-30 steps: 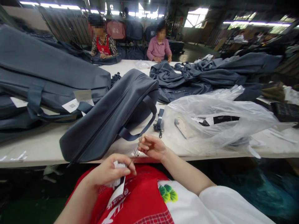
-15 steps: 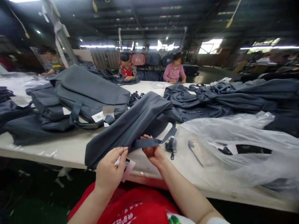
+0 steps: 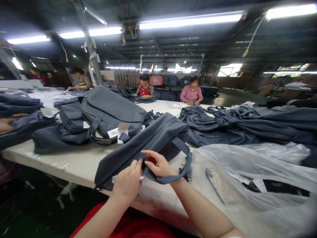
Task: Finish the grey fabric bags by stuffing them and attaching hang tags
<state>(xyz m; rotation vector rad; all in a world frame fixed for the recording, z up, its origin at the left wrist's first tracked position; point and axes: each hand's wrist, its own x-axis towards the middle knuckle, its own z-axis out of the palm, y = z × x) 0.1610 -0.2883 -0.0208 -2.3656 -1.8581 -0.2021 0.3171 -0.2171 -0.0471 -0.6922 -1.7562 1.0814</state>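
A dark blue-grey bag (image 3: 148,140) lies slanted across the table in front of me. My left hand (image 3: 127,181) is closed by the bag's near side, its fingertips pinched close to the strap's base. Bits of a white tag (image 3: 142,177) poke out from under that hand; the rest is hidden. Opposite it, my right hand (image 3: 158,164) has curled fingers and a bent thumb meeting the left fingertips; what it grips there is too small to make out. The bag's handle strap (image 3: 170,178) loops over my right wrist.
Finished-looking bags with white labels (image 3: 113,133) are piled to the left. Dark fabric (image 3: 237,122) is heaped right, behind a clear plastic bag (image 3: 277,172) and a phone-like object (image 3: 214,181). Another person's hand (image 3: 12,122) rests at far left; two people (image 3: 192,92) sit opposite.
My right hand has turned from palm-up under the strap to curled fingers by my left fingertips. The strap now hangs over its wrist. The hanging tag is mostly covered; the view has tilted up.
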